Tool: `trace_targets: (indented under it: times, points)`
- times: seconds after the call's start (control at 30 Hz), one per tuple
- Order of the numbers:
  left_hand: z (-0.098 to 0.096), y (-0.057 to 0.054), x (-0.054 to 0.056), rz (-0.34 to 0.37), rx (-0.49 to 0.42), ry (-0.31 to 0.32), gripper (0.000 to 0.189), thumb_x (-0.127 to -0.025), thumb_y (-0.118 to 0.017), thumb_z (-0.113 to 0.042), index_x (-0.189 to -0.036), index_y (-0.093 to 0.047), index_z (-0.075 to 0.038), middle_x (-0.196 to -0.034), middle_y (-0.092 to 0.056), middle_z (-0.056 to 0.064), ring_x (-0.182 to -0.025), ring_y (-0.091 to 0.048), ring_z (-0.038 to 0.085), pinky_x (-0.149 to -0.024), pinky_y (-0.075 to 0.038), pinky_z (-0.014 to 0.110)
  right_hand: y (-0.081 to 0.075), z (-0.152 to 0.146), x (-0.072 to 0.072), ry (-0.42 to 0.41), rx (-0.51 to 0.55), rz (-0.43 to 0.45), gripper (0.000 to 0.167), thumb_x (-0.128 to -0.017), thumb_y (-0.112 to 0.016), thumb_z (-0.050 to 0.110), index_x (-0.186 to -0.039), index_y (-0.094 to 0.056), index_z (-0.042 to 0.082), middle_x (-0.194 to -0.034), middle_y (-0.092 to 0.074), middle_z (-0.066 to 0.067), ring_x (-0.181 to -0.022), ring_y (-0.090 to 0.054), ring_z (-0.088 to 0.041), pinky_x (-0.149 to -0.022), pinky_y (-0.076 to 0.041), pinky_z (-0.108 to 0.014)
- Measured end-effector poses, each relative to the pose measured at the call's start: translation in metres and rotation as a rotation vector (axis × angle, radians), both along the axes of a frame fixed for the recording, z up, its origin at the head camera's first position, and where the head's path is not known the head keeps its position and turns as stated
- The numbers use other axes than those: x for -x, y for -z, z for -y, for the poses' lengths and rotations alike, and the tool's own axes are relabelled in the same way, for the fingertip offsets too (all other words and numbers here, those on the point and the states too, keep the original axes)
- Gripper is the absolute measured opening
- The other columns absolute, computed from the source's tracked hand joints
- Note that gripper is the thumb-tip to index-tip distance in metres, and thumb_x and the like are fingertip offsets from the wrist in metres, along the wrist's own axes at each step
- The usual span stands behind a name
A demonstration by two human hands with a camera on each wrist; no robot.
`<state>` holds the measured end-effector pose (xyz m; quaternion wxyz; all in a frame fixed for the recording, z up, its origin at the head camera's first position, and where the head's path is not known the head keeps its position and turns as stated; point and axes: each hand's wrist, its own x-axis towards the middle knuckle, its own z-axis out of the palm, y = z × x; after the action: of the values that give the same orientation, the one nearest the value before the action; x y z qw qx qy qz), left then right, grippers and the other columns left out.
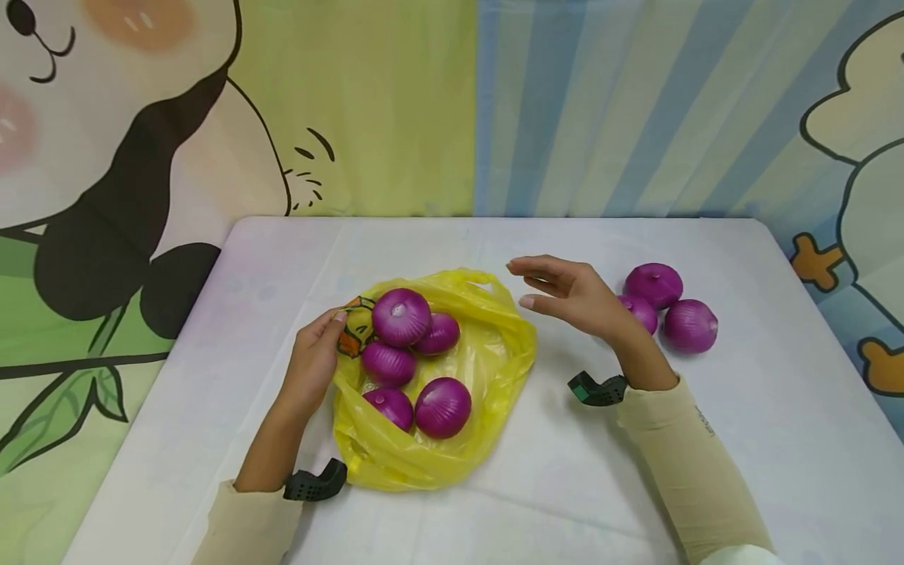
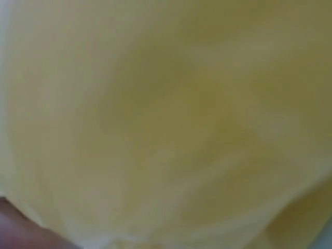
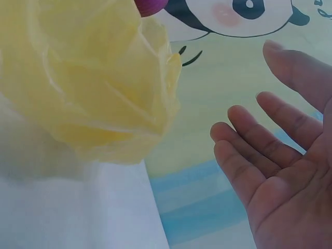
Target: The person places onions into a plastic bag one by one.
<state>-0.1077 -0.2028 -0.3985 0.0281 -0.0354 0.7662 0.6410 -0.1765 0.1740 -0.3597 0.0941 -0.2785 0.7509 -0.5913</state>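
Note:
A yellow plastic bag (image 1: 487,392) lies wide-mouthed on the table, its plastic also filling most of the left wrist view. Several purple onions (image 1: 442,407) are inside, the uppermost onion (image 1: 401,317) near the left rim. At that rim my left hand (image 1: 314,357) pinches the bag's edge, beside a patch of orange-and-black print (image 1: 355,328). My right hand (image 1: 568,294) hovers by the bag's far right rim, holding nothing. In the right wrist view its fingers (image 3: 270,140) are spread and gently bent, apart from the bag.
Three more purple onions (image 1: 654,285) sit close together on the right of the white table (image 1: 565,486), partly behind my right wrist. Behind the table's far edge hangs a cartoon-printed cloth (image 1: 395,110). A black wrist device (image 1: 599,389) juts inward from each forearm.

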Motion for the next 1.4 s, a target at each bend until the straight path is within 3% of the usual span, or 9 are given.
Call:
trace_targets:
  times: [0.4, 0.63, 0.7, 0.9, 1.17, 1.4]
  points:
    - [0.001, -0.001, 0.001, 0.007, -0.002, 0.001, 0.052, -0.105, -0.038, -0.041, -0.135, -0.055, -0.002, -0.118, -0.058, 0.011, -0.103, -0.055, 0.016, -0.084, -0.049, 0.019, 0.004, -0.033, -0.007, 0.053, -0.110, -0.019, 0.048, -0.091, -0.068, 0.004, -0.137, -0.053, 0.001, -0.136, -0.052, -0.013, -0.128, -0.047, -0.027, -0.102, -0.039, -0.029]
    - [0.001, -0.003, 0.001, -0.001, -0.008, -0.008, 0.050, -0.105, -0.038, -0.040, -0.134, -0.056, -0.002, -0.120, -0.057, 0.009, -0.105, -0.053, 0.015, -0.084, -0.048, 0.018, 0.006, -0.052, -0.021, 0.125, -0.183, -0.006, 0.050, -0.090, -0.070, 0.004, -0.137, -0.053, 0.001, -0.136, -0.052, -0.015, -0.128, -0.047, -0.033, -0.096, -0.042, -0.022]
    - [0.000, -0.005, 0.001, -0.007, -0.013, -0.006, 0.049, -0.106, -0.039, -0.038, -0.133, -0.056, -0.001, -0.120, -0.057, 0.009, -0.104, -0.053, 0.014, -0.084, -0.048, 0.018, 0.007, -0.056, -0.026, 0.143, -0.197, -0.004, 0.050, -0.089, -0.070, 0.005, -0.136, -0.053, 0.002, -0.136, -0.052, -0.015, -0.128, -0.048, -0.029, -0.096, -0.042, -0.022]
    - [-0.002, -0.007, 0.001, -0.014, -0.028, -0.004, 0.047, -0.106, -0.039, -0.034, -0.132, -0.056, 0.001, -0.120, -0.056, 0.010, -0.103, -0.053, 0.013, -0.083, -0.047, 0.018, 0.011, -0.068, -0.034, 0.219, -0.131, -0.049, 0.052, -0.088, -0.068, -0.004, -0.137, -0.053, 0.000, -0.136, -0.051, -0.018, -0.128, -0.049, -0.017, -0.097, -0.041, -0.023]
    - [-0.001, -0.006, 0.001, 0.004, -0.025, -0.007, 0.047, -0.106, -0.040, -0.036, -0.131, -0.057, 0.000, -0.115, -0.057, 0.009, -0.098, -0.054, 0.013, -0.080, -0.049, 0.019, 0.012, -0.083, -0.040, 0.320, -0.157, -0.055, 0.062, -0.087, -0.069, -0.006, -0.143, -0.047, 0.003, -0.143, -0.044, -0.015, -0.136, -0.039, -0.021, -0.100, -0.036, -0.023]
    - [0.000, -0.006, 0.000, 0.029, -0.006, -0.003, 0.050, -0.105, -0.039, -0.038, -0.135, -0.055, -0.001, -0.123, -0.054, 0.011, -0.106, -0.051, 0.014, -0.085, -0.046, 0.018, 0.019, -0.094, -0.040, 0.359, -0.200, -0.075, 0.065, -0.086, -0.070, -0.006, -0.145, -0.044, 0.003, -0.145, -0.043, -0.020, -0.136, -0.039, -0.024, -0.098, -0.038, -0.019]
